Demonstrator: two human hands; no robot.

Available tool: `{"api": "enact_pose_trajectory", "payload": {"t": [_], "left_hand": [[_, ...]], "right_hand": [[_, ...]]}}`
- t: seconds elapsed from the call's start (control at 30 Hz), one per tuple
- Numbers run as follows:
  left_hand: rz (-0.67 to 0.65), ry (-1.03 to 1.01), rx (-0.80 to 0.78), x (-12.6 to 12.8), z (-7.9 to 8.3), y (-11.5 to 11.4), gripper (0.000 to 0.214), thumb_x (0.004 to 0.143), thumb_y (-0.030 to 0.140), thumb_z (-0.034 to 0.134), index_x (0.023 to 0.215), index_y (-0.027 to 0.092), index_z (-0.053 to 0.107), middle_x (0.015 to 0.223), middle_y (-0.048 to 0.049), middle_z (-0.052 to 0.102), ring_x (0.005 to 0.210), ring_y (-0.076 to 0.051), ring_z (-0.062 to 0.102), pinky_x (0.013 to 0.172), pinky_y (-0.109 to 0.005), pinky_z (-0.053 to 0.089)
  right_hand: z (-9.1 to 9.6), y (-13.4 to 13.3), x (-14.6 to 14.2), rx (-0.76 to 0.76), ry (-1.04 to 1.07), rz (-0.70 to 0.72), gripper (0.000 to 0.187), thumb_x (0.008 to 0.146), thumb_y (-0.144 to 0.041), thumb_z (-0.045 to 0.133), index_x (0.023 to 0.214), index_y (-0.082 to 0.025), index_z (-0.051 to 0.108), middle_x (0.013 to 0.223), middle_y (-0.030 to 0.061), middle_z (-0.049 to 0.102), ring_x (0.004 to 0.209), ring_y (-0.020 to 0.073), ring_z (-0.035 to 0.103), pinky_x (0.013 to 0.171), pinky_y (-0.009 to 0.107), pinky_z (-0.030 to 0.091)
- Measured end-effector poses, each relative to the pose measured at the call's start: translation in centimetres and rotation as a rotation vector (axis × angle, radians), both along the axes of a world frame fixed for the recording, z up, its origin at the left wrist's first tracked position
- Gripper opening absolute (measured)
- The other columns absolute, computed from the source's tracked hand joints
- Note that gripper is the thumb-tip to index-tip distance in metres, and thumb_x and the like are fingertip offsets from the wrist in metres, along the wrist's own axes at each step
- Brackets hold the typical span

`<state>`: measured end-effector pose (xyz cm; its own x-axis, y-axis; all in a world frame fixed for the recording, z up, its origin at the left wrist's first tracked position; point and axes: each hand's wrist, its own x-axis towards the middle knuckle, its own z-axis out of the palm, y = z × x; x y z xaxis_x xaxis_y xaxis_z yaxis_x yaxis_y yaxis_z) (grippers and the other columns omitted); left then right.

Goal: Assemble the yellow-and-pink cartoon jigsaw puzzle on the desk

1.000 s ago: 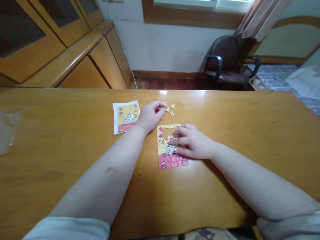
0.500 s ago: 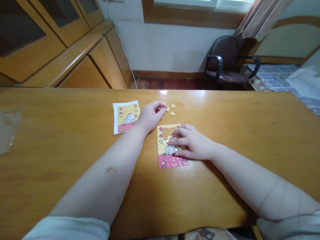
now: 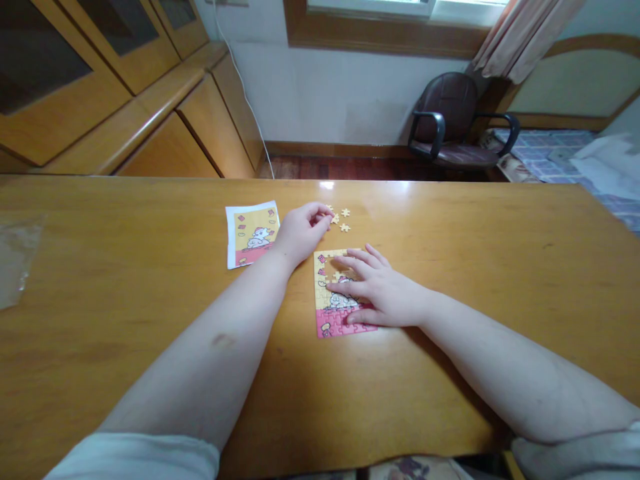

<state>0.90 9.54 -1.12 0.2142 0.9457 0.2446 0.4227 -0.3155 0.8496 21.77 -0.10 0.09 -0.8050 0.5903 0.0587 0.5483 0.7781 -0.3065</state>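
Observation:
A jigsaw puzzle (image 3: 323, 323), yellow above and pink below with white cartoon animals, lies on the table with a gap in its upper part. My right hand (image 3: 377, 290) rests over its right side, fingers spread and open, hiding part of the picture. Beyond the puzzle, my left hand (image 3: 305, 230) is closed with the fingertips pinched together; anything between them is too small to make out. Several loose yellow puzzle pieces (image 3: 345, 228) lie at those fingertips. Left of that hand is a reference picture sheet (image 3: 255, 220) of the same design, partly covered by the wrist.
The wooden table (image 3: 450, 233) spans the view. At its far left lies a clear plastic bag (image 3: 17, 260). Past the far edge are a wooden cabinet (image 3: 165, 133), a white cord (image 3: 245, 93), a dark office chair (image 3: 460, 120) and a bed (image 3: 560, 153).
My right hand has spread its fingers and shifted slightly left and down over the puzzle. My left hand and the loose pieces have stayed in place.

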Motion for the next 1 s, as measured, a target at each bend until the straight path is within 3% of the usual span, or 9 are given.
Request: {"api": "enact_pose_trajectory", "payload": {"t": [0.33, 0.6, 0.77, 0.9, 1.0], "left_hand": [[0.013, -0.016, 0.008, 0.0, 0.1, 0.0, 0.012, 0.084, 0.025, 0.057, 0.089, 0.019, 0.066, 0.074, -0.0004, 0.069, 0.070, -0.015, 0.064, 0.070, -0.030, 0.050], [0.336, 0.099, 0.114, -0.9, 0.1, 0.6, 0.009, 0.084, 0.019, 0.055, 0.087, 0.020, 0.063, 0.081, -0.0023, 0.065, 0.075, -0.018, 0.057, 0.079, -0.034, 0.048], [0.419, 0.210, 0.115, -1.4, -0.1, 1.0, 0.024, 0.080, 0.008, 0.049, 0.094, 0.021, 0.064, 0.099, -0.0060, 0.065, 0.091, -0.023, 0.060, 0.093, -0.039, 0.047], [0.338, 0.471, 0.090, -0.9, 0.2, 0.6, 0.032, 0.083, 0.012, 0.048, 0.110, 0.020, 0.064, 0.121, -0.0086, 0.064, 0.117, -0.027, 0.055, 0.106, -0.043, 0.041], [0.204, 0.644, 0.118, -0.2, 0.5, 0.0, 0.040, 0.089, 0.021, 0.047, 0.127, 0.022, 0.058, 0.144, -0.0062, 0.052, 0.134, -0.029, 0.042, 0.116, -0.049, 0.028]], "right_hand": [[-0.2, 0.0, 0.1, -0.002, -0.026, -0.018, 0.066, 0.086, -0.066, 0.053, 0.140, -0.028, 0.054, 0.156, 0.0167, 0.033, 0.143, 0.0399, 0.024, 0.113, 0.067, 0.014], [-0.2, 0.2, 0.2, -0.017, -0.016, -0.033, 0.066, 0.086, -0.065, 0.055, 0.140, -0.027, 0.055, 0.155, 0.0174, 0.035, 0.142, 0.0395, 0.026, 0.113, 0.067, 0.016], [-0.3, 0.2, 0.1, -0.020, -0.020, -0.035, 0.064, 0.086, -0.064, 0.055, 0.138, -0.026, 0.056, 0.155, 0.0168, 0.035, 0.143, 0.0392, 0.026, 0.113, 0.066, 0.016], [-0.3, 0.3, 0.2, -0.021, -0.009, -0.047, 0.066, 0.086, -0.065, 0.055, 0.138, -0.025, 0.057, 0.154, 0.0164, 0.037, 0.143, 0.0390, 0.027, 0.114, 0.065, 0.016], [-0.4, 0.4, 0.3, -0.010, 0.033, -0.070, 0.066, 0.086, -0.064, 0.056, 0.139, -0.023, 0.055, 0.153, 0.0160, 0.039, 0.142, 0.0369, 0.029, 0.115, 0.063, 0.016]]}}
